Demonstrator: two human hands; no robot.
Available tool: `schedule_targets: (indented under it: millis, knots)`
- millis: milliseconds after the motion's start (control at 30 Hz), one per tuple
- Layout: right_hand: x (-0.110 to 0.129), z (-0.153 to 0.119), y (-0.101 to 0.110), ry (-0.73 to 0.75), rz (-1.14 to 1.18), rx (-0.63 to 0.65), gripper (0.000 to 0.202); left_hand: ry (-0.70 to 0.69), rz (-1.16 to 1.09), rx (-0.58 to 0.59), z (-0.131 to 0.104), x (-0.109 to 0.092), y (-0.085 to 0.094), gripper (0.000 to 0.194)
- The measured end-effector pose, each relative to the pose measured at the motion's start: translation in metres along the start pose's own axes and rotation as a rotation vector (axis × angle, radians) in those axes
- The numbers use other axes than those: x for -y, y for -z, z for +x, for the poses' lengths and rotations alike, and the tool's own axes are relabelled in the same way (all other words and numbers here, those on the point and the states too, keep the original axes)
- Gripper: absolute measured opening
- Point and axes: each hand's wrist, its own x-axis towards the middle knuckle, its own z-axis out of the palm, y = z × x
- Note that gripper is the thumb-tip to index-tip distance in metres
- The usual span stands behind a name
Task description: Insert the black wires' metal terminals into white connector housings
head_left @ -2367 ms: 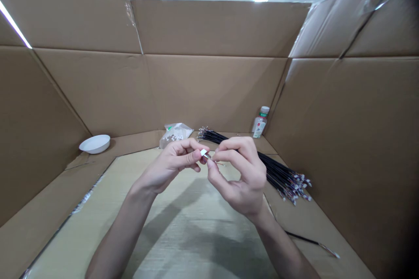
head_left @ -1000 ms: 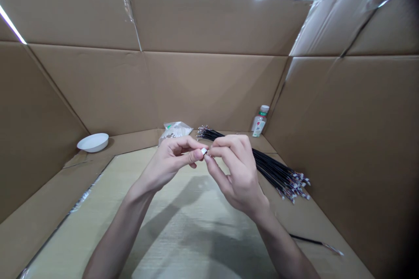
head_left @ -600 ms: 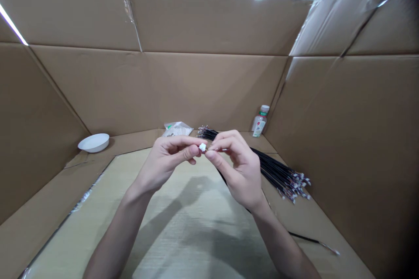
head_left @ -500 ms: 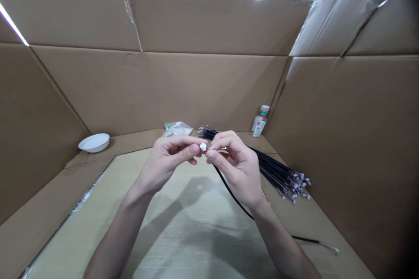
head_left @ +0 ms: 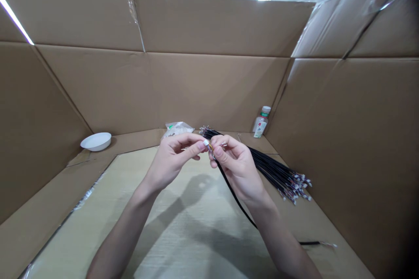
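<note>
Between the thumb and forefinger of my left hand [head_left: 176,157] is a small white connector [head_left: 206,142]. Thin coloured wires [head_left: 211,150] run from it into the fingers of my right hand [head_left: 237,163], which pinches them close to the connector. A black cable [head_left: 235,196] hangs from those wires, curves down and passes behind my right forearm. Its far end [head_left: 310,243], with bare thin wires and a small tip, shows right of that forearm. Both hands are raised above the table, fingertips nearly touching.
A bundle of black cables [head_left: 275,172] with white connectors lies on the right behind my right hand. A plastic bottle [head_left: 262,122] stands in the back right corner. There is a clear plastic bag [head_left: 179,128] at the back and a white bowl [head_left: 96,141] at left. Cardboard walls [head_left: 216,96] surround the table.
The connector has turned, so the coloured wires and the cable's start now show between my hands. My right hand has shifted slightly right and down.
</note>
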Motion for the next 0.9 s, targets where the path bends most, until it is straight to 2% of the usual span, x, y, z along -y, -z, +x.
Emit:
schedule_targets:
  millis: [200, 367, 533, 733, 900]
  knots:
    - [-0.002, 0.003, 0.002, -0.099, 0.155, -0.059, 0.019, -0.057, 0.043, 0.038, 0.001, 0.0, -0.001, 0.014]
    - [-0.001, 0.003, 0.005, -0.143, 0.125, -0.107, 0.026, -0.107, 0.066, 0.034, -0.003, -0.004, 0.002, 0.011]
    - [0.0, 0.003, 0.002, -0.078, 0.051, -0.12, 0.026, -0.133, 0.166, 0.012, -0.006, -0.008, 0.008, 0.011]
    - [0.004, -0.002, -0.003, 0.074, -0.155, -0.101, 0.01, -0.259, 0.281, -0.117, -0.01, -0.015, 0.015, 0.009]
    - [0.005, -0.006, -0.008, 0.073, -0.248, -0.075, 0.008, -0.392, 0.418, -0.059, -0.018, -0.022, 0.013, 0.014]
